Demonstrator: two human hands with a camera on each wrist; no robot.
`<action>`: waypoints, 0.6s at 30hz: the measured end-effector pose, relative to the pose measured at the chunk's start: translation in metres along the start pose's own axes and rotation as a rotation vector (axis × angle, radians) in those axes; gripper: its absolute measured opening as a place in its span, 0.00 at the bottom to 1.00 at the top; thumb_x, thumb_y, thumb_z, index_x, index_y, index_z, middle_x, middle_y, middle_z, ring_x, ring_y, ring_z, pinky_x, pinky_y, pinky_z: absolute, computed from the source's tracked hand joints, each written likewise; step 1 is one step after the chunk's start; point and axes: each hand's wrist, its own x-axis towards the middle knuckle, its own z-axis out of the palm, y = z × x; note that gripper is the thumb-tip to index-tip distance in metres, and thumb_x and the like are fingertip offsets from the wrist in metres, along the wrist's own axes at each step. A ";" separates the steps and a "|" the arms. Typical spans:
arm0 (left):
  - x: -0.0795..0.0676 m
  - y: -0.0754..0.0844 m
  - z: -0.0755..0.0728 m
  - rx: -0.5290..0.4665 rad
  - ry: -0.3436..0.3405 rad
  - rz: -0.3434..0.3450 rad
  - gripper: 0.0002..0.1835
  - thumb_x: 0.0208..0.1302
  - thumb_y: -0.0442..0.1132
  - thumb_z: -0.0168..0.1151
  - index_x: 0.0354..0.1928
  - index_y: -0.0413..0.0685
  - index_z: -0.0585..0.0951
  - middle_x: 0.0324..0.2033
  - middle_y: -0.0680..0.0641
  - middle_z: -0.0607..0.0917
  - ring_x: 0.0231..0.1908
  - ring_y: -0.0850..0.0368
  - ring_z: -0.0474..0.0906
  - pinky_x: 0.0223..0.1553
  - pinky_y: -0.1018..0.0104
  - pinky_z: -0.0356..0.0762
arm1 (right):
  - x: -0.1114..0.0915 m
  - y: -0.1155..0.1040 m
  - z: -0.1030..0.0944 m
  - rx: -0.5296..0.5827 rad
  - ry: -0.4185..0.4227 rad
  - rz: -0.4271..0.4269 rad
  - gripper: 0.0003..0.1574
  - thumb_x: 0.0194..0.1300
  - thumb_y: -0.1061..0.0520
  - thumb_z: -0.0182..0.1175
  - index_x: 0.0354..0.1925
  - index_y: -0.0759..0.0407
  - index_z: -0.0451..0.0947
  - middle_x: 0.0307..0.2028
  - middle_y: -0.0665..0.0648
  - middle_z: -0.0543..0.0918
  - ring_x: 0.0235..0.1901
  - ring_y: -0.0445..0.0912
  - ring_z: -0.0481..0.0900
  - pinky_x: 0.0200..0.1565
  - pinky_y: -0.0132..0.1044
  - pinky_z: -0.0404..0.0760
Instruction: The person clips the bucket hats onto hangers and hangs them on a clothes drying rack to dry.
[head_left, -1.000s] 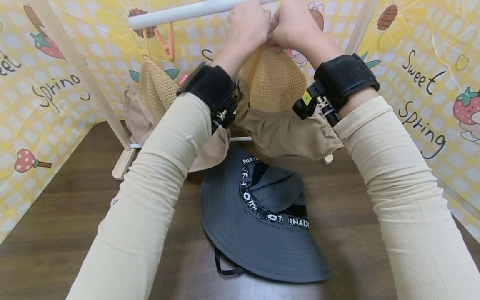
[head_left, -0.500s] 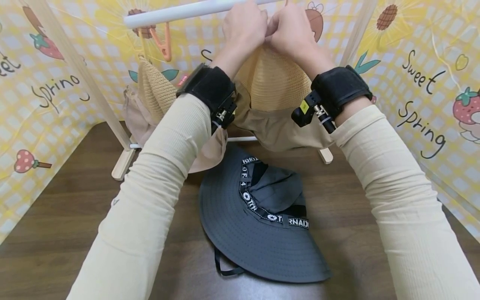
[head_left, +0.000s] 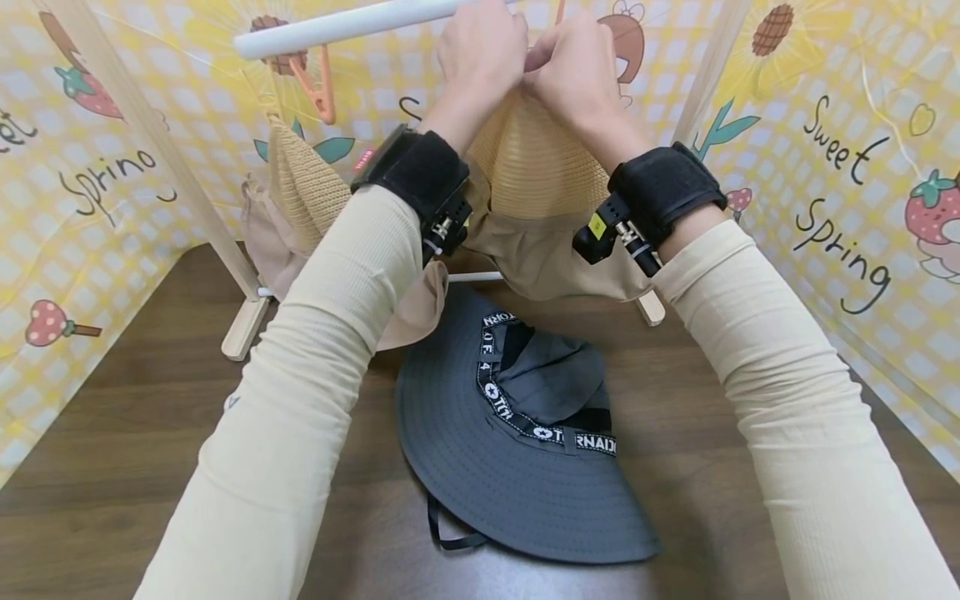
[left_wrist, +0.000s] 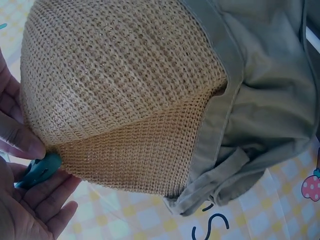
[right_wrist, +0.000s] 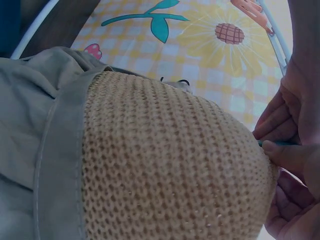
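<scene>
Yellow-and-white checked sheeting [head_left: 45,217], creased and glossy, surrounds a brown wood-grain surface [head_left: 112,467]. At 12 o'clock, under a smooth white bar [head_left: 345,29], hangs the woven hat [head_left: 532,183], its domed straw-coloured crown ribbed and coarse, its brim [left_wrist: 277,105] soft, gathered tan cloth. The left hand [head_left: 483,50] grasps a teal clip [left_wrist: 40,170] at the crown's tip; the right hand [head_left: 573,75] pinches the weave just beside it. Surface shows between that drooping brim and the grey hat [head_left: 517,467] lying at 6 o'clock, whose wide stitched edge curves toward the viewer, with more surface at 4 and 8 o'clock. Another hat [head_left: 300,183], woven with pinkish cloth, hangs at 10 o'clock, near an orange clip [head_left: 318,92] at 11. White letters on the grey hat's black band [head_left: 498,400] read "TORN" and "OF 4"; "Sweet Spring" stands on the sheeting at 2 o'clock. The red tag's [head_left: 363,160] lettering is too small to read.
</scene>
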 end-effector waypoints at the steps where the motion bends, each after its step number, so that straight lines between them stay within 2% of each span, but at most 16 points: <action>1: 0.000 0.000 0.000 0.003 0.001 -0.002 0.16 0.72 0.51 0.36 0.42 0.57 0.74 0.36 0.54 0.75 0.40 0.57 0.75 0.27 0.70 0.61 | 0.000 0.000 0.001 0.005 0.009 -0.002 0.13 0.57 0.55 0.57 0.29 0.56 0.88 0.27 0.55 0.87 0.29 0.42 0.80 0.29 0.21 0.68; 4: 0.000 0.000 0.001 -0.003 0.004 0.001 0.17 0.72 0.50 0.36 0.46 0.57 0.75 0.35 0.54 0.75 0.39 0.57 0.74 0.26 0.69 0.61 | -0.001 -0.001 0.001 0.002 0.021 -0.007 0.14 0.56 0.57 0.55 0.27 0.56 0.88 0.25 0.53 0.85 0.24 0.39 0.76 0.25 0.21 0.64; 8: 0.000 0.001 0.001 -0.017 0.003 -0.004 0.21 0.72 0.51 0.35 0.56 0.55 0.74 0.42 0.52 0.78 0.44 0.56 0.75 0.30 0.70 0.63 | 0.001 -0.002 0.000 0.001 0.041 -0.018 0.12 0.55 0.58 0.56 0.30 0.57 0.87 0.28 0.55 0.88 0.29 0.42 0.80 0.27 0.22 0.68; 11: 0.000 0.001 0.001 -0.017 -0.004 -0.014 0.21 0.72 0.51 0.35 0.52 0.55 0.76 0.49 0.51 0.79 0.49 0.55 0.76 0.32 0.69 0.64 | 0.002 -0.003 0.000 0.018 0.053 -0.005 0.11 0.55 0.57 0.59 0.32 0.57 0.87 0.31 0.56 0.89 0.34 0.44 0.82 0.33 0.23 0.72; 13: 0.001 0.002 0.001 -0.022 -0.002 -0.012 0.20 0.72 0.52 0.36 0.50 0.55 0.76 0.47 0.51 0.80 0.48 0.54 0.76 0.31 0.69 0.64 | 0.001 -0.002 0.000 0.036 0.059 0.003 0.10 0.54 0.57 0.60 0.33 0.58 0.87 0.32 0.57 0.89 0.35 0.44 0.83 0.35 0.24 0.74; 16: 0.001 0.001 0.002 -0.025 0.006 -0.004 0.18 0.72 0.51 0.37 0.43 0.55 0.77 0.36 0.53 0.78 0.40 0.55 0.77 0.28 0.69 0.64 | 0.000 -0.001 0.002 0.056 0.065 0.018 0.10 0.54 0.57 0.60 0.32 0.58 0.87 0.31 0.57 0.89 0.33 0.44 0.82 0.34 0.23 0.74; 18: 0.000 0.001 0.003 -0.026 0.014 0.002 0.18 0.72 0.51 0.37 0.43 0.55 0.78 0.33 0.54 0.76 0.36 0.57 0.74 0.27 0.69 0.63 | -0.001 -0.001 0.003 0.065 0.063 0.030 0.10 0.54 0.58 0.60 0.32 0.57 0.87 0.31 0.56 0.89 0.33 0.43 0.82 0.34 0.22 0.74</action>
